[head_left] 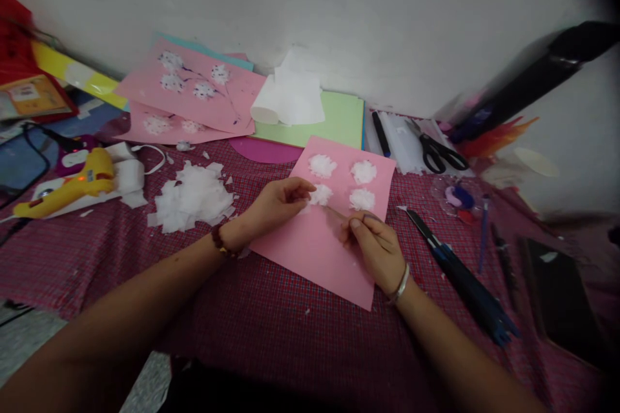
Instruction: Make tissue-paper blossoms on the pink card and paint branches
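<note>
A pink sheet of paper point(329, 258) lies at an angle on the cloth-covered table, bearing several fluffy white tissue-paper flowers point(363, 172). At the lower left flower point(320, 195), my left hand point(278, 203) has its fingers curled and pressed together; whatever they hold is hidden. My right hand point(375, 242) pinches a thin stick point(335, 211), its tip pointing at that same flower's lower edge. Left of the sheet is a heap of small white tissue pieces point(194, 197).
A yellow glue gun point(72, 187) with a lit orange light lies far left. Finished pink sheets point(217, 110) and a tissue roll point(266, 106) stand at the back. Scissors point(438, 153), a black marker point(381, 134), a blue-handled knife point(465, 277) and a paintbrush point(483, 232) lie right.
</note>
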Motion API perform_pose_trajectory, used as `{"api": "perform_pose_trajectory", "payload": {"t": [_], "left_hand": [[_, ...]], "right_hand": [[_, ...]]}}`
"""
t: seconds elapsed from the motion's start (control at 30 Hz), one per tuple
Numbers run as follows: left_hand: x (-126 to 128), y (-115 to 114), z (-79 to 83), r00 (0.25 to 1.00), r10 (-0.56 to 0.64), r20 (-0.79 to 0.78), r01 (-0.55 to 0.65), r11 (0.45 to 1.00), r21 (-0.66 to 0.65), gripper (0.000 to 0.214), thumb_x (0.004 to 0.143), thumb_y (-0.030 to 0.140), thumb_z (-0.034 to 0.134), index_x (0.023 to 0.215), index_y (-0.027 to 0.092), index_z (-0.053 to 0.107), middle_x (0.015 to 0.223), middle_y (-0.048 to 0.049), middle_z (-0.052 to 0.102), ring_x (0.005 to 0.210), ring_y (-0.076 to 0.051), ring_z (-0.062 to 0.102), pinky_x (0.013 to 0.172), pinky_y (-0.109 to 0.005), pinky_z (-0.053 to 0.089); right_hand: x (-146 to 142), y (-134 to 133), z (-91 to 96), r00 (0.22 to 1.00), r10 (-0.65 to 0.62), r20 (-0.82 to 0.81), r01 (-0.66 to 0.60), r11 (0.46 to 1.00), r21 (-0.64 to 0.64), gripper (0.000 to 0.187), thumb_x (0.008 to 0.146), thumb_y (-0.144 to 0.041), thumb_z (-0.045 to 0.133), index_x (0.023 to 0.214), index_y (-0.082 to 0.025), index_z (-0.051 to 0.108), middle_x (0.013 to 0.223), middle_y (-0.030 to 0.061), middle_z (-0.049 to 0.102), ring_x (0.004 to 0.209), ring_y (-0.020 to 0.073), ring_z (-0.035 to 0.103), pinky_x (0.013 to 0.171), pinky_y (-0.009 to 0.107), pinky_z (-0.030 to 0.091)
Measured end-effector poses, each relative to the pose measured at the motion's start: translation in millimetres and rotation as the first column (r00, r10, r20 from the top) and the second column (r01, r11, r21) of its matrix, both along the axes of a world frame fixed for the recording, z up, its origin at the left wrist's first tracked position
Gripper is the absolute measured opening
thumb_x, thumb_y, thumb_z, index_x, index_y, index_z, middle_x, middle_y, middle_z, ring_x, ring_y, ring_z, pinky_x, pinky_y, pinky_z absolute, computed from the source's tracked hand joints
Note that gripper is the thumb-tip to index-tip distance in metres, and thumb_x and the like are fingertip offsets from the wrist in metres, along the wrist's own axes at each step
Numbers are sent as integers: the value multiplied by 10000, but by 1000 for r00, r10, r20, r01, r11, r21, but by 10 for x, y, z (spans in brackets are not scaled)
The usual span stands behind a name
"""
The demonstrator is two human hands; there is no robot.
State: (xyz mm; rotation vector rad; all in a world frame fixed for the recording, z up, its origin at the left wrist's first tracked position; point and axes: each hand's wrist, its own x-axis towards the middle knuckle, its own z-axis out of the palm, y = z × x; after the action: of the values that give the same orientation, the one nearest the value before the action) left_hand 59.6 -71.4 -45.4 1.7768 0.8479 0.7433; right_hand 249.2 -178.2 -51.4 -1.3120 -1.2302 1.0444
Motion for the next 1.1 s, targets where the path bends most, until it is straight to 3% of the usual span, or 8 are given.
{"api": "perform_pose_trajectory", "payload": {"t": [0.1, 0.23, 0.4, 0.53, 0.83, 1.03, 1.1], "left_hand": [[93, -10, -64, 998, -9, -55, 18, 985, 174, 298, 728, 35, 531, 994, 143, 611, 932, -47, 605, 774, -101, 562, 708, -249, 491], [155, 25, -118, 994, -36, -103, 74, 916, 394, 407, 725, -14, 494, 1076, 170, 588, 1013, -65, 558, 816, -116, 544, 689, -247, 494], [180, 35, -150, 990, -73, -122, 128, 826, 549, 489, 735, -54, 453, 1153, 184, 540, 1082, -81, 520, 1030, -168, 517, 885, -331, 483], [186, 31, -168, 984, -68, -164, 154, 788, 597, 504, 748, -52, 443, 1183, 194, 512, 1124, -87, 479, 1081, -187, 487, 961, -377, 448], [218, 15, -183, 977, -54, -208, 174, 768, 616, 472, 777, -32, 420, 1190, 183, 497, 1130, -105, 461, 1098, -200, 463, 977, -373, 436], [226, 17, -209, 978, -62, -198, 175, 762, 623, 494, 769, -30, 411, 1197, 203, 489, 1134, -96, 470, 1107, -201, 468, 977, -381, 442], [227, 17, -207, 977, -65, -202, 180, 757, 628, 466, 784, -13, 410, 1192, 199, 493, 1117, -93, 483, 1084, -200, 481, 965, -385, 450]], "right_hand": [[3, -1, -8, 1000, -9, 2, 9, 1000, 1, 273, 902, -339, 482, 697, -193, 588, 674, 8, 561, 585, 123, 523, 567, 269, 453], [16, -2, -18, 1000, 2, 31, -3, 1000, 17, 301, 905, -348, 477, 662, -195, 569, 673, 10, 564, 596, 126, 524, 580, 269, 453], [48, -29, -11, 995, 16, 101, -20, 999, 44, 319, 912, -334, 465, 641, -196, 562, 666, 11, 557, 610, 130, 525, 584, 274, 438], [67, -85, 23, 990, 6, 144, -17, 997, 72, 302, 915, -292, 464, 654, -192, 578, 663, 8, 553, 603, 126, 525, 579, 279, 433], [-10, -115, 50, 992, 60, 112, -71, 993, 96, 258, 918, -252, 460, 709, -190, 598, 700, 14, 572, 603, 123, 535, 566, 279, 444], [-29, -168, 109, 994, -77, 75, 57, 968, 245, 224, 920, -208, 462, 759, -197, 618, 701, 2, 570, 630, 122, 543, 591, 271, 440], [-36, -174, 113, 993, -66, 94, 41, 969, 242, 230, 922, -215, 464, 749, -194, 613, 698, 2, 566, 626, 122, 540, 592, 267, 439]]}}
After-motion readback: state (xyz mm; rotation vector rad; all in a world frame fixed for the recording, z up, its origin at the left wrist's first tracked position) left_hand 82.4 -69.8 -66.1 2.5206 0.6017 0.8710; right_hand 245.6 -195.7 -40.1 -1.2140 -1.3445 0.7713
